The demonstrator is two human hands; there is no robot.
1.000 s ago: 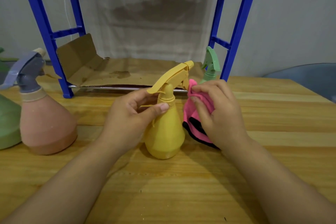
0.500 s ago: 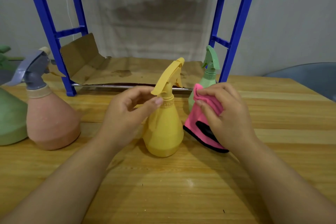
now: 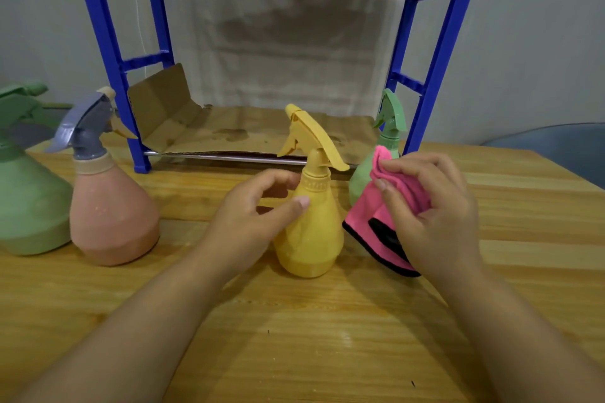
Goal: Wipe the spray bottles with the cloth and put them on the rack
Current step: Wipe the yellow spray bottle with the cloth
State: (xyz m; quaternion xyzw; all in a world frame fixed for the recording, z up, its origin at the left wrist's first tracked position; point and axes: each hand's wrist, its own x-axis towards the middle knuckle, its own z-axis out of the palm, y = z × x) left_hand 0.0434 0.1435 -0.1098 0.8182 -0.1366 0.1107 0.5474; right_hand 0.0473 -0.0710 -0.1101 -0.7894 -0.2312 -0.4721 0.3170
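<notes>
Left hand (image 3: 252, 213) pinches the neck of the yellow plastic spray bottle (image 3: 309, 222); right hand (image 3: 429, 213), just beside it, grips the bunched pink cloth (image 3: 376, 216): steady the neck, wipe downward

— Where's the yellow bottle (image 3: 309, 232)?
— Upright on the table (image 3: 327, 337), the left hand (image 3: 252, 216) curled round its neck.
— And the cloth (image 3: 389, 206)?
— Pink, bunched in the right hand (image 3: 432, 216), just beside the bottle.
— Others?
— A small green bottle (image 3: 376, 160) by the rack (image 3: 108, 52); a pink bottle (image 3: 108, 206) and a big green bottle (image 3: 26, 199) at left.
</notes>
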